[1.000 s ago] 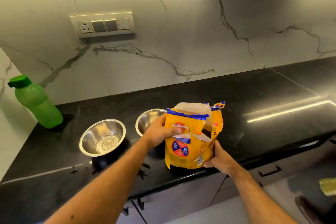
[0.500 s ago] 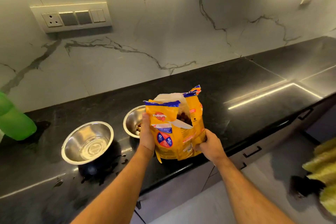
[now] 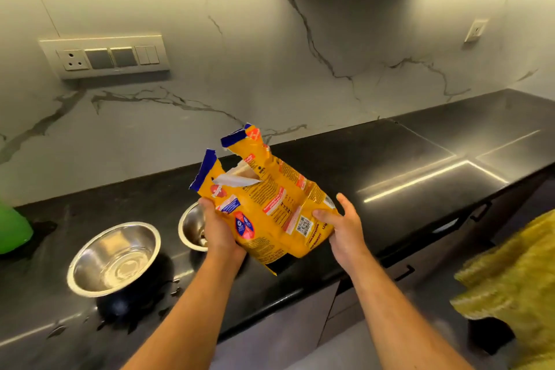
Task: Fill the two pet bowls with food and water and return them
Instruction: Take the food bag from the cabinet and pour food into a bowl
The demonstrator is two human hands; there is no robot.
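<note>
- Over the black counter [image 3: 375, 171], both hands held the yellow food bag [image 3: 270, 207] lifted clear of the surface, its torn mouth pointing up and away toward the wall.
- The left hand [image 3: 220, 234] gripped the bag's front lower face, fingers curled round it; the right hand [image 3: 345, 228] cupped the far side, thumb pressed on the printed panel and fingers spread against the back — a supporting hold more than a pinch.
- The food bowl [image 3: 192, 227] sat just behind the left hand, mostly hidden; a few dark pieces showed inside, though how full it was could not be told.
- The water bowl [image 3: 115, 258] stood to the left, near but apart, with what looked like clear water in the bottom.
- The step in hand was most likely handling the bag around the pour. To do it well, the mouth needed to be brought low over the food bowl's rim before tilting, with the right hand raising the base slowly so kibble ran in a thin stream.
- The torn flaps stood ragged — a quick tip risked pieces spilling over the side onto the counter, where dark specks already lay.
- The green bottle [image 3: 13, 230] was well off to the left edge.
</note>
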